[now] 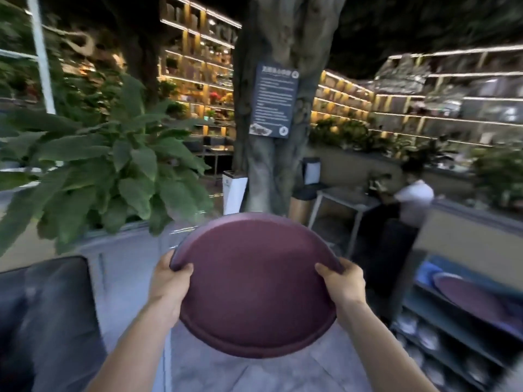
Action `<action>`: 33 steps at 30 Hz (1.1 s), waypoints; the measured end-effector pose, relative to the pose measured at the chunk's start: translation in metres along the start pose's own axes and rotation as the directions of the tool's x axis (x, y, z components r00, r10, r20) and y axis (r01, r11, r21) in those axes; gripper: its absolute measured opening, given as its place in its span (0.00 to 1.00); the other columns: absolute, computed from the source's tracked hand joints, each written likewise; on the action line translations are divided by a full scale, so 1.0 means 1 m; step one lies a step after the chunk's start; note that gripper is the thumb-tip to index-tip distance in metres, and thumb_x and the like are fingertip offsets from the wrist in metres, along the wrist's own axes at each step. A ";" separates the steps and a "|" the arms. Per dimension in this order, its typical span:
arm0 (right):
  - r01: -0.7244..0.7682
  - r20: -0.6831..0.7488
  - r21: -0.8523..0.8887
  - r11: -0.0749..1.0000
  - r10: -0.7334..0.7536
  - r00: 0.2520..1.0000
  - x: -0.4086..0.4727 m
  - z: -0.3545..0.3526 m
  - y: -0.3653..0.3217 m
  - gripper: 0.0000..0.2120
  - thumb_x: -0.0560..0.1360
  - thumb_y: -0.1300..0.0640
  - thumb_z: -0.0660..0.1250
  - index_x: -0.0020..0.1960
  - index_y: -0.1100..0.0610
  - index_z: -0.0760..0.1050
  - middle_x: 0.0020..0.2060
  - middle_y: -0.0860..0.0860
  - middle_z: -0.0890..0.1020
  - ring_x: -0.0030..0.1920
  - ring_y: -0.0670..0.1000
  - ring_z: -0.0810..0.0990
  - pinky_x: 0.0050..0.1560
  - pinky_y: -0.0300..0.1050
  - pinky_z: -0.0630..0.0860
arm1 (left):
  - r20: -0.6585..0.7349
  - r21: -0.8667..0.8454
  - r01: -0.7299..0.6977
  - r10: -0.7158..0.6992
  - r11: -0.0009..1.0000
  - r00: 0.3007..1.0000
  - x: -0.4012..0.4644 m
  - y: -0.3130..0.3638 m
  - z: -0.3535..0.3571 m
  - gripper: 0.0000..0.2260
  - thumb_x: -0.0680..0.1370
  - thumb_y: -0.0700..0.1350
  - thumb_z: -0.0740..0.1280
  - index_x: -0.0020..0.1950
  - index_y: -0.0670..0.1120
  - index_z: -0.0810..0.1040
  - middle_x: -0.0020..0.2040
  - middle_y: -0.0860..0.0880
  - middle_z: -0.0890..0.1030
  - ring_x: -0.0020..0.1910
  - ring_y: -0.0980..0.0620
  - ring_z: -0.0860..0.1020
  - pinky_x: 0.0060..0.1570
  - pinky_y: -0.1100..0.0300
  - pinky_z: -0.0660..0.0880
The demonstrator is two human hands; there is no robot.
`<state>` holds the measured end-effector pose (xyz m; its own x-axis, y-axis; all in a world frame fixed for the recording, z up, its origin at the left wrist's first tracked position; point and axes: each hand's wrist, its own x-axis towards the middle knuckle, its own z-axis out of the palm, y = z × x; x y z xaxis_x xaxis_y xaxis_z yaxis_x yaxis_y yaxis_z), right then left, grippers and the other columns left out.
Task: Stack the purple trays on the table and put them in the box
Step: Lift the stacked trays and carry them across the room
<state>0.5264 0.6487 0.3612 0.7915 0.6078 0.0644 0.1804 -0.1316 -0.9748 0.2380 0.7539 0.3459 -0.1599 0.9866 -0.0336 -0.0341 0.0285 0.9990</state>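
A round purple tray [256,281] is held up in front of me over the grey floor, its flat face toward the camera. My left hand [172,281] grips its left rim and my right hand [343,284] grips its right rim, thumbs on top. Whether more trays are stacked beneath it is hidden. Another purple tray [469,295] lies at the right on a blue surface atop a shelf unit.
A dark padded seat [48,312] fills the lower left. A large leafy plant [113,165] and a tree trunk [271,137] stand ahead. A metal table [345,199] and a person in white [413,193] are to the right. Shelves with dishes [433,343] sit at lower right.
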 end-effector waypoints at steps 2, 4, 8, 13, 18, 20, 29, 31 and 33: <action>-0.026 -0.104 -0.010 1.000 0.024 0.994 -0.001 -0.040 0.012 0.11 0.67 0.53 0.77 0.47 0.54 0.82 0.42 0.51 0.87 0.44 0.55 0.85 0.52 0.55 0.83 | 0.108 0.009 0.015 -0.015 1.000 0.994 -0.009 -0.006 0.036 0.16 0.74 0.35 0.68 0.61 0.46 0.79 0.52 0.43 0.84 0.46 0.45 0.79 0.50 0.55 0.75; -0.059 -0.187 -0.018 0.998 0.055 0.981 -0.003 -0.079 0.026 0.12 0.66 0.52 0.76 0.48 0.55 0.82 0.41 0.50 0.87 0.43 0.55 0.85 0.51 0.55 0.83 | 0.196 0.008 0.004 -0.005 1.000 0.981 -0.023 -0.011 0.073 0.15 0.74 0.34 0.68 0.59 0.46 0.79 0.51 0.42 0.83 0.47 0.43 0.80 0.50 0.53 0.75; -0.120 -0.347 -0.012 0.993 0.108 0.931 -0.010 -0.161 0.054 0.14 0.64 0.50 0.75 0.48 0.54 0.83 0.40 0.49 0.87 0.43 0.55 0.86 0.51 0.58 0.83 | 0.357 0.056 -0.027 0.005 0.998 0.934 -0.064 -0.022 0.149 0.13 0.74 0.34 0.68 0.54 0.48 0.78 0.48 0.44 0.82 0.47 0.43 0.80 0.49 0.53 0.74; -0.183 -0.537 -0.009 0.983 0.149 0.830 -0.019 -0.263 0.079 0.09 0.67 0.53 0.75 0.45 0.55 0.82 0.41 0.51 0.86 0.46 0.58 0.85 0.54 0.57 0.81 | 0.526 0.078 -0.059 0.009 0.995 0.851 -0.126 -0.028 0.241 0.16 0.74 0.37 0.69 0.61 0.45 0.77 0.52 0.45 0.81 0.48 0.44 0.79 0.50 0.55 0.73; -0.233 -0.669 -0.018 0.972 0.162 0.725 -0.023 -0.359 0.096 0.07 0.68 0.53 0.75 0.40 0.55 0.78 0.40 0.53 0.85 0.47 0.60 0.84 0.54 0.56 0.80 | 0.644 0.128 -0.102 -0.004 0.987 0.765 -0.197 -0.035 0.327 0.21 0.75 0.42 0.68 0.68 0.51 0.73 0.59 0.46 0.82 0.53 0.43 0.79 0.53 0.51 0.75; -0.251 -0.697 -0.002 0.968 0.178 0.694 -0.023 -0.391 0.104 0.09 0.67 0.52 0.74 0.43 0.55 0.81 0.40 0.52 0.86 0.45 0.59 0.84 0.53 0.56 0.81 | 0.677 0.128 -0.105 -0.009 0.986 0.736 -0.224 -0.035 0.355 0.21 0.76 0.43 0.68 0.69 0.51 0.73 0.60 0.47 0.81 0.53 0.44 0.79 0.51 0.52 0.75; -0.300 -0.749 0.037 0.953 0.226 0.623 -0.001 -0.481 0.149 0.17 0.68 0.49 0.73 0.55 0.53 0.81 0.46 0.52 0.86 0.48 0.57 0.84 0.55 0.56 0.81 | 0.740 0.123 -0.120 -0.011 0.985 0.673 -0.293 -0.054 0.450 0.20 0.76 0.41 0.68 0.68 0.50 0.74 0.55 0.47 0.81 0.48 0.45 0.78 0.47 0.54 0.72; -0.322 -0.746 0.036 0.946 0.240 0.622 0.012 -0.489 0.157 0.17 0.68 0.50 0.73 0.55 0.53 0.81 0.46 0.52 0.85 0.48 0.57 0.84 0.56 0.56 0.81 | 0.742 0.129 -0.127 -0.010 0.983 0.670 -0.297 -0.059 0.465 0.20 0.76 0.40 0.68 0.67 0.50 0.74 0.54 0.48 0.81 0.47 0.46 0.78 0.47 0.55 0.72; -0.343 -0.746 0.034 0.939 0.252 0.616 0.028 -0.494 0.166 0.18 0.68 0.50 0.73 0.56 0.53 0.81 0.47 0.52 0.85 0.48 0.57 0.84 0.56 0.55 0.80 | 0.744 0.133 -0.115 -0.023 0.984 0.667 -0.295 -0.065 0.486 0.20 0.75 0.40 0.68 0.66 0.50 0.75 0.54 0.48 0.81 0.48 0.46 0.79 0.48 0.54 0.73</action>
<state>0.8670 0.2569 0.3069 0.9689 -0.2430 -0.0465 -0.1218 -0.3051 -0.9445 0.7666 0.5397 0.3047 0.6283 0.7776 -0.0233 0.1165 -0.0644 0.9911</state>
